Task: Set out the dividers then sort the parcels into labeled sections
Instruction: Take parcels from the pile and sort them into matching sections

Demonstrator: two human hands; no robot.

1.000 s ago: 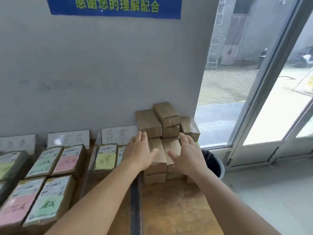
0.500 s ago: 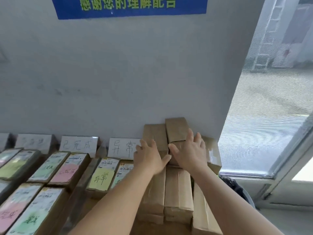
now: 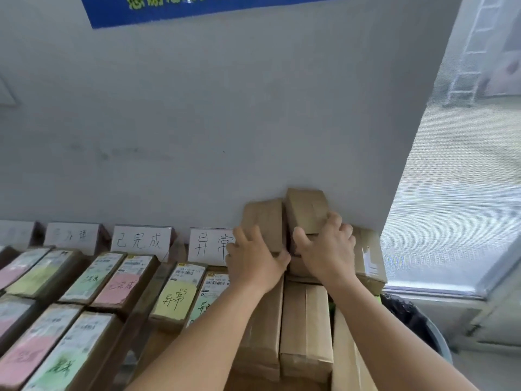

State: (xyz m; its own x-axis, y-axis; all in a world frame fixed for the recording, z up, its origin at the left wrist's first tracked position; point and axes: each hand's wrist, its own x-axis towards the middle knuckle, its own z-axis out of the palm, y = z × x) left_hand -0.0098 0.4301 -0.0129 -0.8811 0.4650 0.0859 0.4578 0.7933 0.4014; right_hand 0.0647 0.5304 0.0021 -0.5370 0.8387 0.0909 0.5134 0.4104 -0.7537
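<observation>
At 7 o'clock, nearest to the camera, labelled parcels lie flat in rows; one with a green label [image 3: 67,359] is at the lower edge, and beside it one with a pink label [image 3: 28,359]. A little farther, at 8 o'clock, lies a parcel with a yellow label [image 3: 176,299], just beside a dark divider bar [image 3: 141,314] that runs between the sections.

At 6 o'clock two bare forearms reach forward over a stack of plain brown boxes [image 3: 306,331] lying side by side.

Farther, at the centre, the left hand [image 3: 255,259] grips the near end of a brown box [image 3: 263,222] on top of the stack, fingers on its top face and thumb curled at its right edge. The right hand [image 3: 327,251] grips the neighbouring top box [image 3: 306,210], its fingers curled over the box and its thumb at the left side. Both top boxes lean against the grey wall [image 3: 225,122]. At 3 o'clock from the right hand lies another brown box [image 3: 369,258] with a white sticker.

Farther still, at 9 to 10 o'clock, white section cards stand against the wall: one [image 3: 210,245] touches the left hand's side, another [image 3: 141,240] stands to its left.

At 12 o'clock a blue sign [image 3: 197,8] hangs on the wall. At 2 o'clock, outside a window, stands a ladder [image 3: 468,57].
</observation>
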